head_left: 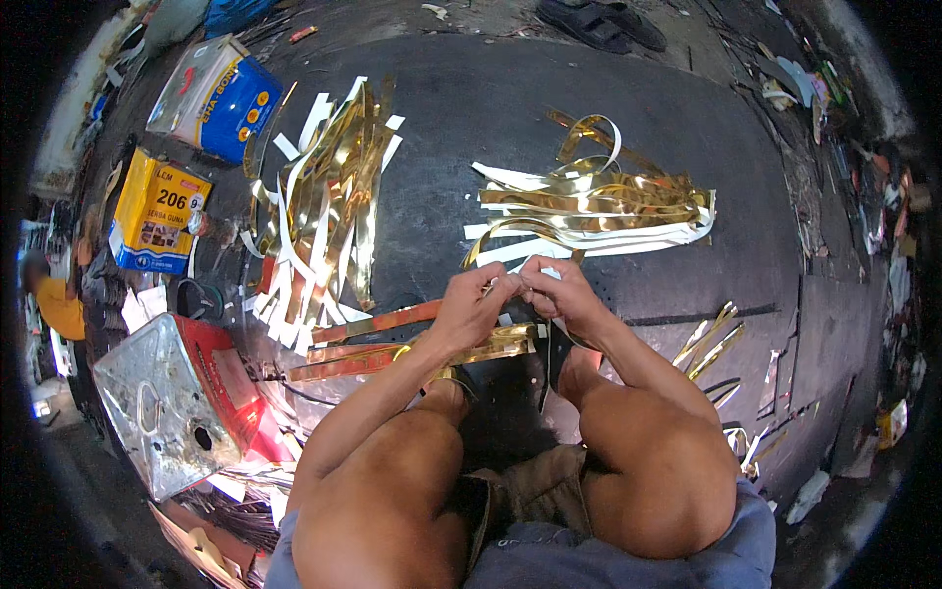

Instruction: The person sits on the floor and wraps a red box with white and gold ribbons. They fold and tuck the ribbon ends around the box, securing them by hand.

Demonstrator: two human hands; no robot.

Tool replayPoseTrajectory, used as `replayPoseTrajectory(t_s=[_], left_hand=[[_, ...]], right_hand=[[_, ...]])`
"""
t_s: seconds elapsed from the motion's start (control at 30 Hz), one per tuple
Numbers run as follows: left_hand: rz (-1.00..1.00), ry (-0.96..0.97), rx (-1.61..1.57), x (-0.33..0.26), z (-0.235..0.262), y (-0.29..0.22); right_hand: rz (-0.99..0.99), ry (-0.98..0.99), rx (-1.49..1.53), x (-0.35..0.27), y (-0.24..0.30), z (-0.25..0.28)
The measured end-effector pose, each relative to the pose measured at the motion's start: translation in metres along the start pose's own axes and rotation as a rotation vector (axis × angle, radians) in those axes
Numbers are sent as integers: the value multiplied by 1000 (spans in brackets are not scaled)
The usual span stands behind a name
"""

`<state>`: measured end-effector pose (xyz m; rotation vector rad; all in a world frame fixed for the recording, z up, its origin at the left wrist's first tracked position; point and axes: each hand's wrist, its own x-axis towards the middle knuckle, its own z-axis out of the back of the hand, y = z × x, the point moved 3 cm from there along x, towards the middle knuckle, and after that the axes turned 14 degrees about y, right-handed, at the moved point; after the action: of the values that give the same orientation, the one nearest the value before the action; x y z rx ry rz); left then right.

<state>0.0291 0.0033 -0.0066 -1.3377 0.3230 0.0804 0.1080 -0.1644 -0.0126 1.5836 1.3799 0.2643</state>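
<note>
My left hand and my right hand meet above the black mat, fingertips pinched together. Between them is a narrow strip, pale at the top; a thin dark length hangs below the right hand. Just beyond my hands lies a bundle of shiny gold and white strips, laid crosswise, with one strip curled into a loop. To the left spreads a larger, looser pile of gold and white strips. More gold strips lie under my left wrist, near my foot.
On the left stand a yellow carton, a blue and white carton and a dented red and silver metal can. Several loose gold strips lie right of my right forearm. Dark sandals sit at the mat's far edge. Scraps litter the right side.
</note>
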Motion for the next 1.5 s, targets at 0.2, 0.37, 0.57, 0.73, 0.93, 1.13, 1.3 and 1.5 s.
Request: replayPoseTrajectory(t_s=[0.2, 0.37, 0.57, 0.73, 0.93, 1.13, 1.3, 1.5], left_hand=[[-32, -11, -367, -4, -4, 3], [-29, -67, -312, -2, -6, -2], [-58, -95, -278, -2, -11, 9], [-59, -96, -270, -2, -11, 1], [-38, -146, -274, -5, -8, 5], [-40, -139, -345, -1, -11, 5], [-12, -54, -443, 6, -17, 8], [-64, 59, 48, -10, 11, -25]], right_hand=[[100, 47, 1, 13, 2, -25], [109, 34, -46, 12, -1, -19], [119, 31, -67, 16, -7, -15], [102, -21, -110, 11, -2, -18], [123, 1, -284, 16, 6, -27], [111, -72, -291, 11, 3, -27], [135, -114, -378, 7, 1, -20], [290, 21, -636, 6, 18, -29]])
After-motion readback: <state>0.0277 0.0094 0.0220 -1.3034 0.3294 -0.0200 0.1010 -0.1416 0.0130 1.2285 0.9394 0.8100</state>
